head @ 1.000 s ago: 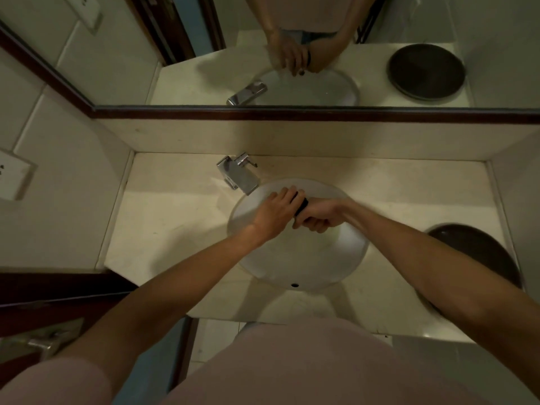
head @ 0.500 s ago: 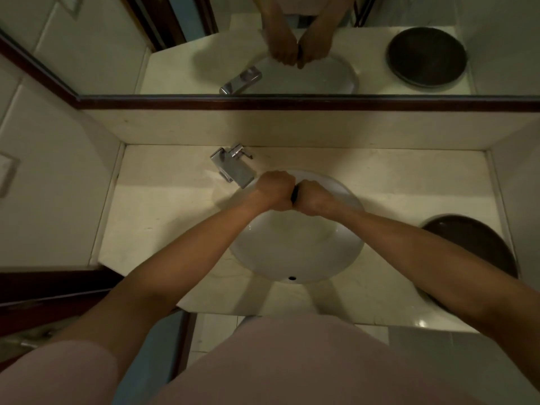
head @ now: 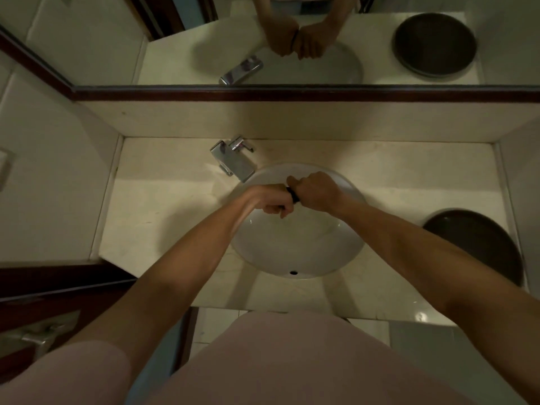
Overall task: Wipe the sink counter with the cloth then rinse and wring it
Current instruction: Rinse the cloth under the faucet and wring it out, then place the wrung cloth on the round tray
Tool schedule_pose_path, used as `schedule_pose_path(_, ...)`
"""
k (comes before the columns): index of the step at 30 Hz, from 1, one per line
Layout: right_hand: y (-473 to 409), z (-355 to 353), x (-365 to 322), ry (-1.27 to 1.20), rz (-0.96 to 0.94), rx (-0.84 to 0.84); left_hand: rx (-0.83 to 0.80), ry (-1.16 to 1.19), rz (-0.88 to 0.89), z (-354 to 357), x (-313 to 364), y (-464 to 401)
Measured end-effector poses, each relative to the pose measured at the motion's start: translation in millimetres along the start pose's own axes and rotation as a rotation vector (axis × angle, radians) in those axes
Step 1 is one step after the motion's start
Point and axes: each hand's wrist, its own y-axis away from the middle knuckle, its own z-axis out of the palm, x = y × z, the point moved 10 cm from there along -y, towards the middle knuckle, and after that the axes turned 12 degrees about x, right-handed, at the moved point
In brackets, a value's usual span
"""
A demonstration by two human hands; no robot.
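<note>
Both hands hold a dark cloth (head: 293, 194) over the white oval sink basin (head: 298, 252). Only a short dark strip of it shows between the fists; the rest is hidden inside them. My left hand (head: 270, 201) is clenched on one end with the wrist bent down and palm turned under. My right hand (head: 314, 192) is clenched on the other end, knuckles up. The fists almost touch, just right of the chrome tap (head: 233, 160). No water stream can be made out. The cream counter (head: 163, 206) surrounds the basin.
A dark round tray or lid (head: 479, 244) lies on the counter at the right. A mirror (head: 292, 39) with a dark wooden frame runs along the back wall and reflects the hands. Tiled walls close both sides. A dark door with a metal handle (head: 38, 337) is at lower left.
My fists have stayed pressed together on the cloth over the basin; the left wrist has rolled downward while the right hand has turned knuckles up, twisting the cloth. The camera view has shifted slightly.
</note>
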Motion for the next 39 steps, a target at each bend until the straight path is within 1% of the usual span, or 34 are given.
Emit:
schedule_pose_path(3,3,9,-8,0.008,-0.08,-0.016,-0.12,0.056,-0.064,22,-14,5)
schedule_pose_path(5,2,8,-12,-0.02,-0.11,-0.005,-0.192,0.16,-0.048,32,-17,8)
schedule_pose_path(7,0,5,-14,-0.031,-0.124,0.005,-0.227,0.225,-0.029,32,-19,15)
schedule_pose_path(9,-1,0,-14,-0.014,-0.123,-0.005,-0.227,0.221,0.011,28,-15,19)
schedule_pose_path(12,-2,-5,-12,0.025,-0.082,-0.064,-0.153,0.154,0.056,17,-9,21)
schedule_pose_path(16,3,-12,-17,0.036,0.026,-0.081,0.07,0.0,0.119,-4,-14,19)
schedule_pose_path(18,6,-8,-23,-0.044,0.078,-0.091,0.156,-0.016,0.147,-12,-22,20)
schedule_pose_path(20,10,-6,-29,-0.163,0.116,-0.094,0.189,-0.01,0.152,-15,-33,24)
schedule_pose_path(23,23,-8,-40,-0.262,0.166,-0.074,0.265,0.036,0.18,-15,-53,24)
schedule_pose_path(26,47,7,-50,-0.435,0.313,-0.114,0.345,0.013,0.232,-6,-67,24)
schedule_pose_path(28,67,17,-51,-0.579,0.452,-0.085,0.374,-0.038,0.277,4,-68,26)
schedule_pose_path(30,87,20,-49,-0.749,0.599,0.023,0.446,0.013,0.34,10,-64,31)
schedule_pose_path(32,110,20,-40,-0.953,0.812,0.177,0.564,0.089,0.427,10,-53,43)
schedule_pose_path(35,153,30,-22,-1.239,1.128,0.342,0.675,0.026,0.589,24,-21,63)
schedule_pose_path(37,180,28,-10,-1.344,1.249,0.401,0.675,-0.071,0.636,37,3,71)
schedule_pose_path(39,210,18,1,-1.414,1.332,0.475,0.611,-0.192,0.634,57,25,73)
